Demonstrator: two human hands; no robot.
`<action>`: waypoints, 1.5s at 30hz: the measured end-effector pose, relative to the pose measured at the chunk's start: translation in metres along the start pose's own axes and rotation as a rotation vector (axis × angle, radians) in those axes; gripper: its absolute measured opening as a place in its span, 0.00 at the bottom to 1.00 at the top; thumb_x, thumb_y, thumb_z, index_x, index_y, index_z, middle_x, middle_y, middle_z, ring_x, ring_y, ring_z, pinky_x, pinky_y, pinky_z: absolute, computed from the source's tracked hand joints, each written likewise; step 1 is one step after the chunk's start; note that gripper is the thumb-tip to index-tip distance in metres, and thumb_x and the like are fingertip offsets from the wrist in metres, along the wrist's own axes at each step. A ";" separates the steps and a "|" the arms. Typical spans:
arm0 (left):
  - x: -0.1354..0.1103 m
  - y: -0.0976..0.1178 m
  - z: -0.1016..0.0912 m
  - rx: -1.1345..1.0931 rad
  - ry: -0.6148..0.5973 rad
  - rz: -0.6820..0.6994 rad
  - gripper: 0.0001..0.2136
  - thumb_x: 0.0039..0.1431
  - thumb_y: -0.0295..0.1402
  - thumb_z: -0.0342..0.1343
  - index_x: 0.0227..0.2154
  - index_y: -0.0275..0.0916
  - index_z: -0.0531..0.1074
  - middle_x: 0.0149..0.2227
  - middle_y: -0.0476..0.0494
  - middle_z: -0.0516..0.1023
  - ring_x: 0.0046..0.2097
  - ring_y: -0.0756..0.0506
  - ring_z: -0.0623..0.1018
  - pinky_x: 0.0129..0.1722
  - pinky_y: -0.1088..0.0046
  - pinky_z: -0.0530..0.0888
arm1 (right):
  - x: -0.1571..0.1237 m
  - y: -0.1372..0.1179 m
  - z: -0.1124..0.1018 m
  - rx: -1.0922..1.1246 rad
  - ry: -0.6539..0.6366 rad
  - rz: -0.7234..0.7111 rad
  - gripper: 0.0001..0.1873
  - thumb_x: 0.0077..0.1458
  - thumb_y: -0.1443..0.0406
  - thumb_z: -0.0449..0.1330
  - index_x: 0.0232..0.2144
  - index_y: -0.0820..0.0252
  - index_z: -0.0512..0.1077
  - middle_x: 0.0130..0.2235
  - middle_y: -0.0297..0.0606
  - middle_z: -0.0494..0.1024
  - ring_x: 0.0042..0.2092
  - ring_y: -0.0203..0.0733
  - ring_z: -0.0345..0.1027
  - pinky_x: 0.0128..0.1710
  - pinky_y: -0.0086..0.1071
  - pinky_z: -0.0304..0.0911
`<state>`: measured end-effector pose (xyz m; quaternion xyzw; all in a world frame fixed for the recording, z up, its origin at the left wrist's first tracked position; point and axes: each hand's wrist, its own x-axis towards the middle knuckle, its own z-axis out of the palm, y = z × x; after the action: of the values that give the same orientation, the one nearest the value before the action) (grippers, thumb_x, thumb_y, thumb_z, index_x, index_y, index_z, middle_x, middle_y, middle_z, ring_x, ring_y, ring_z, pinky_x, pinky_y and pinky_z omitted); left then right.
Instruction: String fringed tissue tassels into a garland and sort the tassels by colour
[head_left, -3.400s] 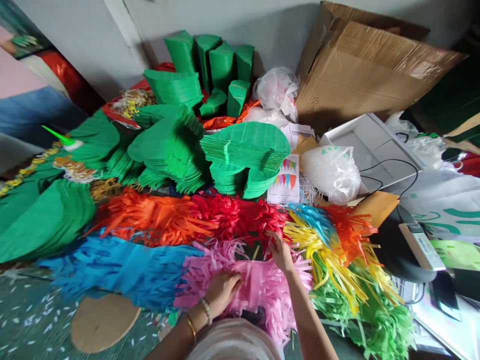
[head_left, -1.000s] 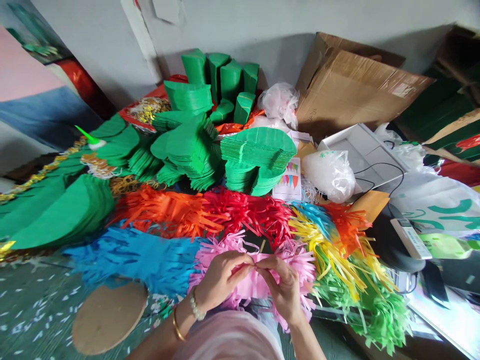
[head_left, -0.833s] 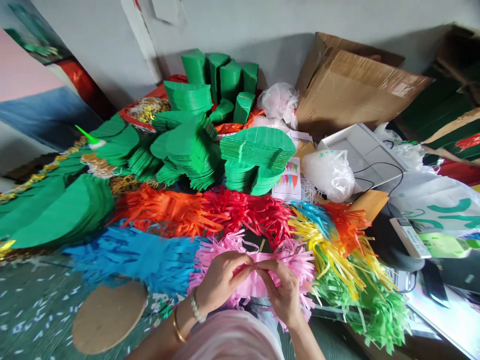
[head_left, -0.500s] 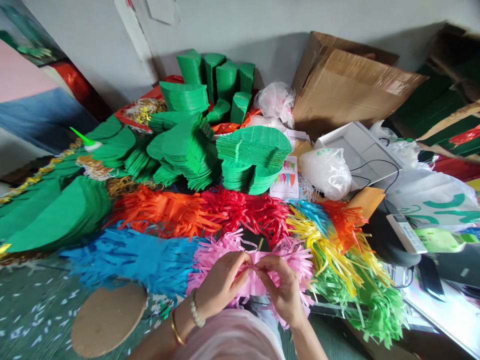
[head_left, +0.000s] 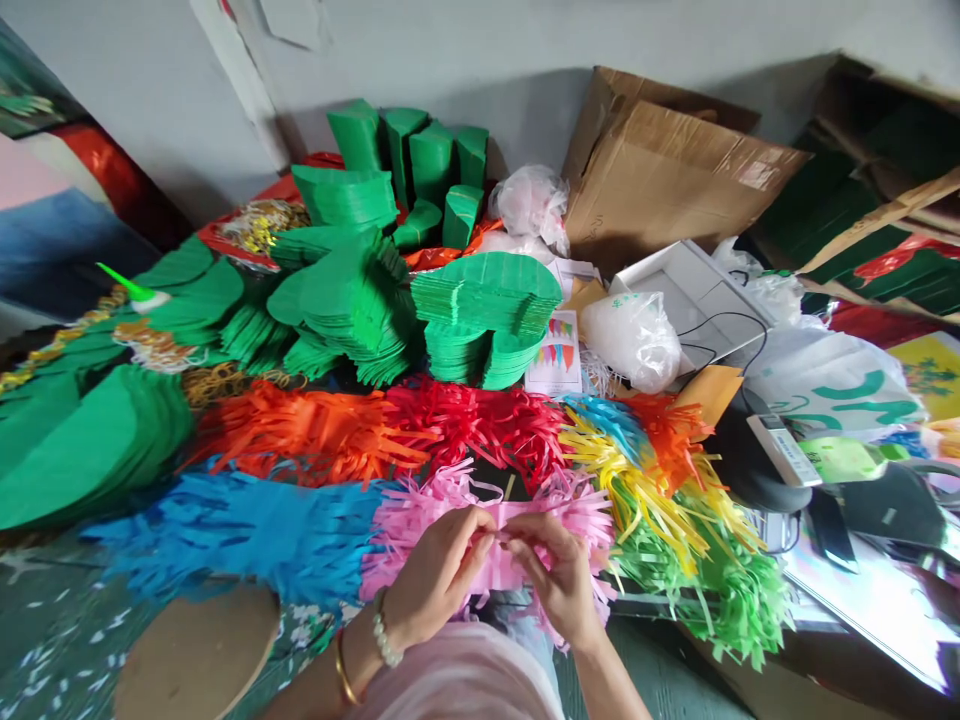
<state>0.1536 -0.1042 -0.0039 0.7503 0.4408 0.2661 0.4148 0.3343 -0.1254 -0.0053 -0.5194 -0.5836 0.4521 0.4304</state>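
**Q:** State of the hands?

**A:** Both grasping. The left hand (head_left: 439, 575) and right hand (head_left: 559, 580) are closed in pinches, fingertips meeting at the middle of a pink fringed paper strip (head_left: 439, 500). Neither has released. The fingers hide the paper at the pinch, so any fold or knot there cannot be told.

**Q:** Where is the strip?

**A:** Lower centre, directly under the hands, its fringe spreading out on both sides. Blue fringed paper (head_left: 232, 535) lies just left, yellow fringed paper (head_left: 630, 490) and green fringed paper (head_left: 720, 590) to the right. Whether it is lifted or resting cannot be told.

**Q:** Why held so?

**A:** Judgement: two pinches set close together control one small spot of thin, floppy paper, leaving the fringe free.

**Q:** And the layout?

**A:** Judgement again: red fringed paper (head_left: 472, 425) and orange fringed paper (head_left: 300, 430) sit in their own bands behind, apparently grouped by colour so each stays easy to pick out. Stacks of green cut paper shapes (head_left: 487, 285) stand further back, edges aligned, which would keep matching pieces together. A printed bunting sheet (head_left: 553, 355) leans beside them, perhaps kept as a reference. A round cardboard disc (head_left: 196, 655) lies at lower left.
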 end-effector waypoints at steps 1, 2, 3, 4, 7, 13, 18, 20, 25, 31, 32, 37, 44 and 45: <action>0.000 -0.001 0.002 -0.006 -0.003 -0.001 0.07 0.68 0.31 0.42 0.37 0.41 0.64 0.34 0.47 0.75 0.36 0.47 0.75 0.38 0.71 0.72 | -0.001 0.002 -0.001 -0.004 0.005 0.019 0.06 0.60 0.63 0.59 0.37 0.59 0.74 0.31 0.38 0.79 0.31 0.38 0.74 0.29 0.27 0.68; 0.001 -0.001 0.003 -0.011 -0.009 0.000 0.07 0.68 0.32 0.42 0.36 0.41 0.64 0.33 0.47 0.74 0.35 0.47 0.75 0.38 0.71 0.72 | -0.002 0.003 -0.002 -0.022 0.011 0.031 0.07 0.61 0.63 0.58 0.36 0.60 0.74 0.29 0.37 0.79 0.30 0.37 0.73 0.28 0.27 0.67; 0.002 -0.001 0.005 -0.014 -0.015 0.005 0.07 0.68 0.32 0.42 0.36 0.41 0.64 0.32 0.48 0.74 0.34 0.48 0.75 0.37 0.71 0.72 | -0.004 0.004 -0.003 -0.051 0.018 0.035 0.08 0.62 0.63 0.56 0.35 0.60 0.74 0.28 0.37 0.78 0.29 0.37 0.73 0.28 0.27 0.67; 0.004 -0.001 0.006 -0.015 -0.021 0.015 0.07 0.68 0.32 0.43 0.36 0.41 0.65 0.33 0.48 0.74 0.35 0.47 0.75 0.37 0.71 0.72 | -0.005 0.004 -0.003 -0.092 0.026 0.029 0.09 0.63 0.63 0.55 0.35 0.60 0.74 0.28 0.36 0.78 0.29 0.37 0.73 0.28 0.28 0.66; 0.012 0.002 0.011 -0.012 -0.026 0.064 0.06 0.65 0.36 0.49 0.41 0.42 0.67 0.38 0.46 0.77 0.39 0.45 0.76 0.41 0.69 0.73 | -0.010 0.002 -0.005 -0.295 0.073 -0.054 0.10 0.64 0.66 0.52 0.35 0.59 0.73 0.29 0.36 0.77 0.30 0.37 0.71 0.29 0.29 0.63; 0.040 0.006 0.023 -0.119 -0.154 0.021 0.09 0.64 0.38 0.51 0.35 0.40 0.73 0.35 0.46 0.80 0.38 0.46 0.78 0.40 0.71 0.73 | -0.015 -0.004 -0.015 -0.734 0.103 -0.257 0.12 0.63 0.71 0.46 0.38 0.59 0.69 0.31 0.39 0.73 0.32 0.41 0.65 0.30 0.32 0.57; 0.059 0.005 0.027 -0.250 -0.342 -0.033 0.11 0.63 0.39 0.53 0.32 0.38 0.75 0.31 0.48 0.80 0.35 0.48 0.78 0.36 0.75 0.71 | -0.016 -0.005 -0.032 -0.754 0.063 -0.164 0.11 0.63 0.72 0.45 0.33 0.58 0.65 0.31 0.37 0.71 0.32 0.40 0.64 0.30 0.31 0.53; 0.066 0.006 0.026 -0.269 -0.368 -0.024 0.12 0.63 0.40 0.53 0.31 0.38 0.75 0.31 0.48 0.80 0.34 0.48 0.77 0.36 0.75 0.70 | -0.013 -0.004 -0.040 -0.739 0.059 -0.166 0.11 0.63 0.71 0.45 0.32 0.58 0.64 0.30 0.35 0.70 0.31 0.39 0.63 0.29 0.30 0.52; 0.089 0.003 0.027 -0.335 -0.360 -0.027 0.15 0.62 0.43 0.55 0.30 0.36 0.76 0.30 0.47 0.79 0.34 0.48 0.75 0.37 0.74 0.69 | 0.006 0.000 -0.059 -0.808 0.113 -0.207 0.10 0.63 0.70 0.45 0.31 0.58 0.63 0.28 0.33 0.67 0.28 0.37 0.61 0.27 0.28 0.51; 0.113 -0.029 0.035 -0.479 -0.421 -0.153 0.12 0.58 0.41 0.57 0.36 0.36 0.72 0.27 0.51 0.75 0.28 0.50 0.73 0.30 0.76 0.70 | 0.042 0.018 -0.091 -0.792 0.165 -0.161 0.08 0.63 0.67 0.47 0.32 0.58 0.64 0.28 0.33 0.67 0.28 0.36 0.63 0.29 0.26 0.55; 0.116 -0.038 0.035 -0.465 -0.422 -0.188 0.12 0.57 0.40 0.58 0.38 0.36 0.71 0.29 0.51 0.75 0.27 0.51 0.73 0.28 0.77 0.69 | 0.049 0.025 -0.101 -0.777 0.186 -0.131 0.09 0.63 0.66 0.47 0.32 0.58 0.64 0.28 0.33 0.67 0.28 0.36 0.63 0.29 0.26 0.56; 0.131 -0.079 0.020 -0.406 -0.223 -0.320 0.14 0.59 0.41 0.53 0.44 0.38 0.68 0.27 0.52 0.73 0.25 0.50 0.74 0.25 0.76 0.70 | 0.095 0.081 -0.176 -0.827 0.543 0.170 0.15 0.59 0.56 0.48 0.32 0.58 0.69 0.28 0.35 0.72 0.27 0.39 0.64 0.29 0.29 0.57; 0.102 -0.082 0.022 -0.081 -0.212 -0.282 0.08 0.63 0.35 0.49 0.32 0.40 0.70 0.24 0.51 0.76 0.26 0.50 0.77 0.27 0.79 0.69 | 0.113 0.136 -0.227 -0.923 0.843 0.417 0.22 0.56 0.49 0.46 0.26 0.59 0.67 0.24 0.42 0.72 0.25 0.44 0.62 0.26 0.34 0.54; 0.091 -0.080 0.031 -0.026 -0.284 -0.236 0.08 0.63 0.33 0.50 0.31 0.40 0.72 0.24 0.51 0.77 0.26 0.50 0.76 0.27 0.78 0.69 | 0.104 0.135 -0.212 -0.908 0.800 0.402 0.22 0.56 0.49 0.47 0.26 0.59 0.68 0.23 0.41 0.72 0.25 0.44 0.63 0.25 0.33 0.55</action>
<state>0.1849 -0.0144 -0.0856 0.7180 0.4594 0.1127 0.5107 0.5605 0.0026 -0.0866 -0.8782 -0.4023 0.0028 0.2588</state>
